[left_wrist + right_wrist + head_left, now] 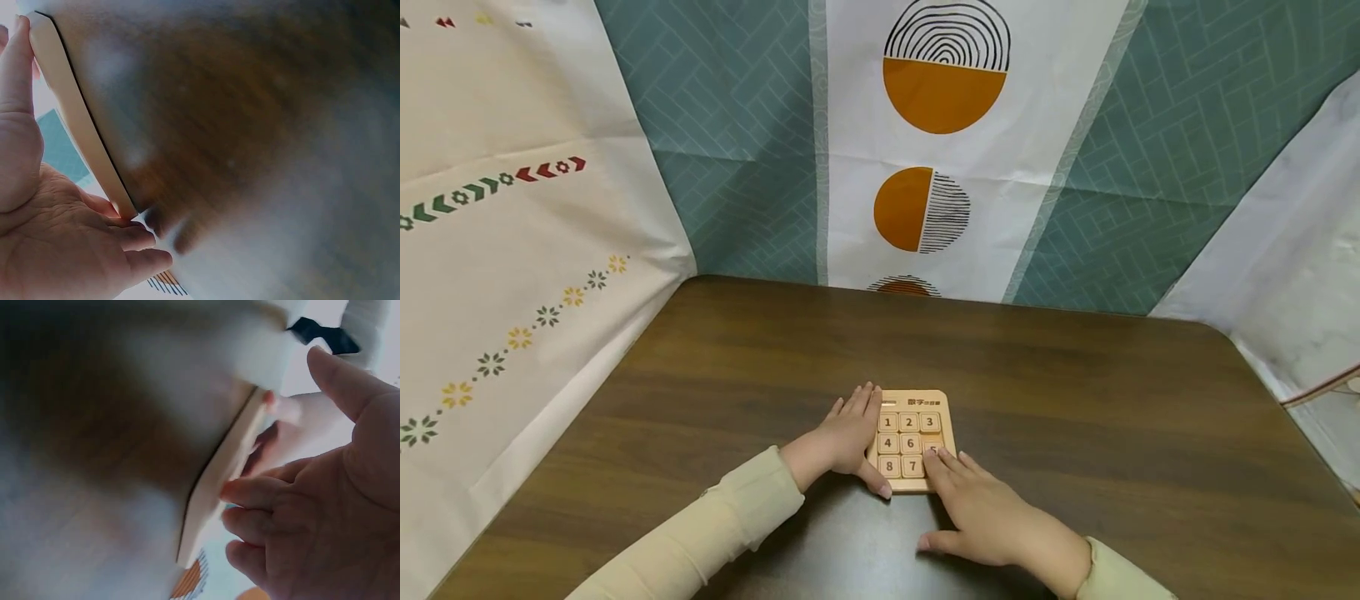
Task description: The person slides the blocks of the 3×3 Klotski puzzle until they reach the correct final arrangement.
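A wooden number slide puzzle point(948, 417) lies flat on the table, its tiles reading 1 2 3, then 4 6 5, then 8 7. Along its left side, my left hand point(850, 433) holds the board, thumb by the near corner and fingers by the far one. The left wrist view shows the pale board edge point(75, 119) between thumb and fingers. My right hand point(981, 508) touches the 5 tile point(933, 449) with extended fingertips, its thumb spread away. Those fingers hide the lower right spot. In the right wrist view they meet the board's side point(215, 481).
The dark wooden table point(737, 358) extends around the puzzle on all sides. A green and white patterned cloth point(745, 167) hangs at its back edge. Pale cloths hang at the left point(497, 275) and right point(1292, 242).
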The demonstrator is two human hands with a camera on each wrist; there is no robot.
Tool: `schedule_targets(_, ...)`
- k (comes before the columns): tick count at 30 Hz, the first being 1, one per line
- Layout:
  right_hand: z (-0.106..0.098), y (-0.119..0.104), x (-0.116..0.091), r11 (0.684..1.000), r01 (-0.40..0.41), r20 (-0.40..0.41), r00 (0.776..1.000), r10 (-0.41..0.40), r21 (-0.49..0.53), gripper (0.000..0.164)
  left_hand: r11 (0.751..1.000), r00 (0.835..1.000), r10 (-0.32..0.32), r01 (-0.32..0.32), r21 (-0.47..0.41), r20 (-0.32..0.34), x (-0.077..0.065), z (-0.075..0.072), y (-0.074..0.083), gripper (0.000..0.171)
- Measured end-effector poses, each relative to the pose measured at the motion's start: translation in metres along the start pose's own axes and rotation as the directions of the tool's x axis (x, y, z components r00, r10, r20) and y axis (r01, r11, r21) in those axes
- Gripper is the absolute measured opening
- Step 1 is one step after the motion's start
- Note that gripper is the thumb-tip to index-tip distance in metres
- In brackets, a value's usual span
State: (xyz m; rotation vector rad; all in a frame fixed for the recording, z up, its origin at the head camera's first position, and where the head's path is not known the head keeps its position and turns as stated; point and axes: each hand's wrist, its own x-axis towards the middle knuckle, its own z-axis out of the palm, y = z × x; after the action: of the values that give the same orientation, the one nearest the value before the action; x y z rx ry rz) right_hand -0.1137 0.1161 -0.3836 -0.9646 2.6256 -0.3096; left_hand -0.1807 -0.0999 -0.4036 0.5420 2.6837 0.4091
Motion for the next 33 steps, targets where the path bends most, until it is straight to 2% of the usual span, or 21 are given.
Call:
schedule_targets(5,0.001,-0.003,0.009,0.999,0.005,-0.034,0.999,-0.006,-0.035,0.092,1.000,1.000,-0.001,0.001,0.009,0.005,-0.001,0.001,0.000,0.138)
schedule_targets(10,0.001,-0.010,0.008,0.998,0.055,0.020,0.998,-0.054,-0.028,0.091,1.000,1.000,-0.004,0.004,-0.006,0.006,-0.001,0.000,0.001,0.136)
schedule_targets(13,0.000,-0.010,0.006,0.999,0.049,0.045,0.998,-0.048,-0.019,0.091,1.000,1.000,-0.004,0.004,-0.003,0.000,0.000,0.000,0.000,0.137)
schedule_targets(22,-0.005,-0.001,-0.006,1.000,0.006,0.030,1.000,-0.005,-0.020,0.091,1.000,1.000,-0.007,0.007,0.003,0.003,0.000,0.001,-0.002,0.138)
schedule_targets(28,-0.004,-0.001,0.014,0.999,0.035,-0.017,0.999,-0.034,0.007,0.089,1.000,1.000,-0.014,0.014,0.004,-0.002,-0.002,-0.001,-0.002,0.137)
schedule_targets(33,-0.002,-0.004,0.021,1.000,0.022,0.001,1.000,-0.022,0.021,0.091,1.000,1.000,0.000,0.000,0.004,-0.004,-0.002,-0.001,0.000,0.136)
